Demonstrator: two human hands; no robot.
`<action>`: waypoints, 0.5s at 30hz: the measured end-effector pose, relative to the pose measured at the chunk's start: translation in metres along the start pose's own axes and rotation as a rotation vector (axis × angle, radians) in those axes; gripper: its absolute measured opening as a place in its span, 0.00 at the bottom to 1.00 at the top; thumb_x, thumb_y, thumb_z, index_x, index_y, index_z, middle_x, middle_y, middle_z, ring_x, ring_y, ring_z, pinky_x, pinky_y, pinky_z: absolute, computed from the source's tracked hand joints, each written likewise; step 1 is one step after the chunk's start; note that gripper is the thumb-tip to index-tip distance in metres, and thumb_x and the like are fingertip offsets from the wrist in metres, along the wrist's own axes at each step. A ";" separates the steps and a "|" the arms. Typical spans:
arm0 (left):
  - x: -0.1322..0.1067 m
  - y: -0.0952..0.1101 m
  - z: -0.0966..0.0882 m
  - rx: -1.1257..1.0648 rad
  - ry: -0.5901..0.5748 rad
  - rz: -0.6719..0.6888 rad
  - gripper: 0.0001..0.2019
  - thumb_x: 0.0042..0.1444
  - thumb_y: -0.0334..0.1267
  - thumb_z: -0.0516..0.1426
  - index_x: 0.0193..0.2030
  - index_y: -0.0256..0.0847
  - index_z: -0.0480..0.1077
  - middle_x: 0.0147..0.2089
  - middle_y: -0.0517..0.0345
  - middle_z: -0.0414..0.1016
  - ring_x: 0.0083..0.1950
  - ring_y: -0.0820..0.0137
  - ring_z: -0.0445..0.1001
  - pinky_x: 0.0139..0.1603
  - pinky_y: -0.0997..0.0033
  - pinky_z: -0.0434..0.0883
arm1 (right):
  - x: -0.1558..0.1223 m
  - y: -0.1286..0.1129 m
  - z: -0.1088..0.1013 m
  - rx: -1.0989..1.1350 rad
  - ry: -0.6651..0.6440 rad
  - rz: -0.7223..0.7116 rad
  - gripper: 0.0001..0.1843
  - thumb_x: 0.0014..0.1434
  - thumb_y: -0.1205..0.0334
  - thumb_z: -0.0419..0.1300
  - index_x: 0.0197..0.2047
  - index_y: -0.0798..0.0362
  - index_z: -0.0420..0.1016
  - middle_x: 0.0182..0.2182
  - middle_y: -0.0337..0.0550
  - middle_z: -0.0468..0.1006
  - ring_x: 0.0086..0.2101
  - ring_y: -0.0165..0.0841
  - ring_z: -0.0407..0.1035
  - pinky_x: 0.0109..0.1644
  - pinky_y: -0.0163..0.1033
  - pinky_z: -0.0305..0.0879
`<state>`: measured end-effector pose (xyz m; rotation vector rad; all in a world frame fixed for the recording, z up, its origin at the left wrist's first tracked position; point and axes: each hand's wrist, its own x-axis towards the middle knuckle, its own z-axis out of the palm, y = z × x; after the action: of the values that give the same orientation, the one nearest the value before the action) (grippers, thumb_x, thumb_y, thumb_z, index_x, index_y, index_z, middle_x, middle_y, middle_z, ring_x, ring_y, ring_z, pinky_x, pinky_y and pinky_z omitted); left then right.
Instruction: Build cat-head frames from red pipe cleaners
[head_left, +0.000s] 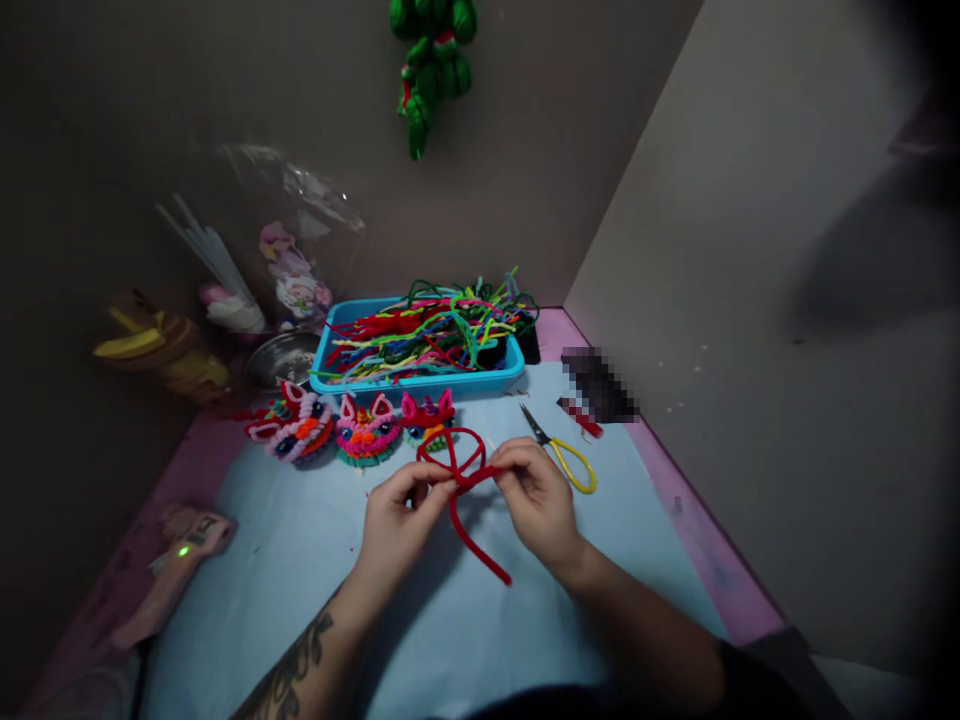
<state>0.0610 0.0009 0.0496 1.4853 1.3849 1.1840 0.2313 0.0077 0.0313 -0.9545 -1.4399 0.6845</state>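
Both my hands hold a red pipe cleaner [459, 468] above the light blue table mat [300, 580]. My left hand [397, 518] pinches its left side, fingers closed. My right hand [536, 498] pinches it where the strands cross, fingers closed. The wire forms loops toward the far side, and a loose tail runs down toward me between my wrists.
A blue tray [416, 378] full of mixed pipe cleaners stands behind. Three finished colourful pipe-cleaner faces [360, 428] sit in front of it. Yellow-handled scissors [566, 455] lie right of my right hand. A pink glue gun [176, 565] with a green light lies at the left. Walls close in at the back and right.
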 end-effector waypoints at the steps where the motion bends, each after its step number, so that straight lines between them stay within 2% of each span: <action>1: 0.000 -0.001 0.000 -0.004 -0.004 0.000 0.05 0.50 0.37 0.61 0.31 0.39 0.75 0.23 0.62 0.71 0.22 0.77 0.61 0.24 0.78 0.61 | 0.000 0.001 0.000 0.021 -0.005 0.011 0.06 0.60 0.71 0.55 0.35 0.50 0.70 0.33 0.40 0.70 0.36 0.32 0.68 0.39 0.39 0.65; 10: 0.000 -0.007 0.001 -0.097 0.036 -0.056 0.05 0.48 0.38 0.62 0.31 0.38 0.75 0.23 0.60 0.72 0.25 0.74 0.67 0.27 0.76 0.65 | -0.004 0.002 0.005 0.060 0.026 0.095 0.05 0.56 0.70 0.59 0.34 0.49 0.71 0.30 0.39 0.75 0.33 0.32 0.70 0.37 0.38 0.66; 13: -0.001 -0.009 0.001 -0.149 0.047 -0.079 0.06 0.48 0.38 0.62 0.31 0.38 0.74 0.24 0.60 0.73 0.26 0.73 0.69 0.28 0.76 0.66 | -0.003 0.000 0.005 -0.002 0.030 0.038 0.06 0.54 0.70 0.60 0.31 0.49 0.71 0.30 0.39 0.76 0.35 0.33 0.70 0.40 0.40 0.66; 15: -0.002 -0.010 0.001 -0.160 0.050 -0.080 0.06 0.47 0.38 0.62 0.31 0.38 0.74 0.24 0.59 0.73 0.26 0.73 0.69 0.28 0.76 0.67 | -0.003 -0.001 0.006 -0.074 0.043 0.026 0.06 0.53 0.70 0.61 0.31 0.49 0.72 0.35 0.41 0.75 0.40 0.34 0.69 0.45 0.42 0.66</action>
<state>0.0592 -0.0001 0.0397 1.2860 1.3370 1.2576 0.2255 0.0050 0.0301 -1.0410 -1.4254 0.6296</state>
